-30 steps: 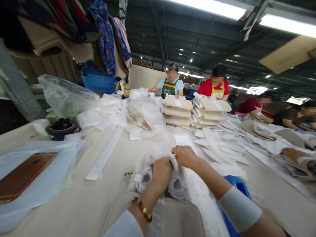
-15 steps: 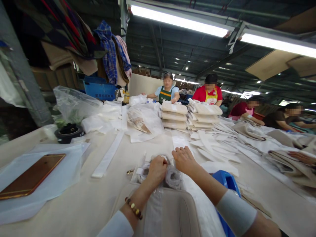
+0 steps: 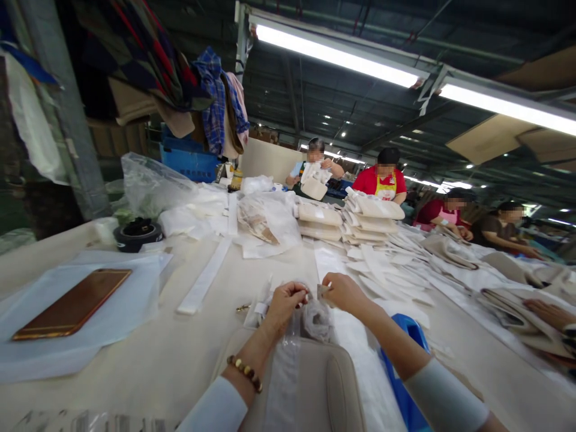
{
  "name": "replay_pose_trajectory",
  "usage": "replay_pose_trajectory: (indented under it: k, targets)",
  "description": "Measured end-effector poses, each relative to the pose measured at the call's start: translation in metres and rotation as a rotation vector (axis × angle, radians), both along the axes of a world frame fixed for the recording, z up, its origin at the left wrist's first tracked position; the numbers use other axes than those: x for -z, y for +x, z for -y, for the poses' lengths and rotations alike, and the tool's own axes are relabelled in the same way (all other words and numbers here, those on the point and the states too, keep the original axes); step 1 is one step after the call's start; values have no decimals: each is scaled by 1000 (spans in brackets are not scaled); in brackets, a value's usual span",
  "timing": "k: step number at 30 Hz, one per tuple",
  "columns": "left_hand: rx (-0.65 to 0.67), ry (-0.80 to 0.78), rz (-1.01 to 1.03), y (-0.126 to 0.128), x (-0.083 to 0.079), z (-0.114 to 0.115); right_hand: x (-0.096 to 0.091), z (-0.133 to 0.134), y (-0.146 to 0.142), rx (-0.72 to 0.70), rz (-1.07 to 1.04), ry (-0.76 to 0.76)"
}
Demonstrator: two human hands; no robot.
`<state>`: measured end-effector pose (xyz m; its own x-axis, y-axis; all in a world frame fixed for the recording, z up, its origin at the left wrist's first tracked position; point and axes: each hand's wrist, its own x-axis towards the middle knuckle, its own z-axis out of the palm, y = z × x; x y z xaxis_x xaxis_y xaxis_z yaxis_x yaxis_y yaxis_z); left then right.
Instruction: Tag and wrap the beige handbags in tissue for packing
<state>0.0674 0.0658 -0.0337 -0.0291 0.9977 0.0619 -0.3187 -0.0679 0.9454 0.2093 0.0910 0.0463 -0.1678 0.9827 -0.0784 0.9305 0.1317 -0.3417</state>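
Observation:
A beige bag (image 3: 315,384) lies on the table in front of me, a translucent strip (image 3: 283,375) running down its middle. At its far end sits a roll-like bundle in clear wrapping (image 3: 317,319). My left hand (image 3: 288,300), with a bead bracelet on the wrist, pinches over the wrapping; what its fingertips hold is too small to tell. Just to the right, my right hand (image 3: 344,293) pinches a small greyish piece (image 3: 321,290) between thumb and finger. A gold metal clasp (image 3: 243,308) lies left of the bundle.
A phone (image 3: 74,303) rests on white sheets at the left. A white strip (image 3: 204,276), a plastic bag (image 3: 265,222) and stacked beige pieces (image 3: 319,219) lie farther back. A blue container (image 3: 407,336) stands by my right forearm. Several people work across and along the table.
My right hand has turned, and a small greyish piece now shows in its fingers. My left fingers have shifted slightly. The person opposite has lifted a beige piece. The view has shifted slightly.

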Motion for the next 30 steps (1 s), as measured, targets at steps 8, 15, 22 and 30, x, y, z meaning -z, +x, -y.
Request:
replay_pose_trajectory:
  k: [8, 15, 22, 30]
  targets:
    - [77, -77, 248, -8, 4, 2, 24, 23, 4, 13, -872, -262]
    - [73, -96, 315, -9, 9, 3, 38, 28, 5, -76, -1101, -316]
    - [89, -91, 328, -11, 8, 4, 44, 25, -9, -4, -942, -194]
    - [92, -48, 274, -8, 15, 4, 45, 23, -25, -44, -808, -36]
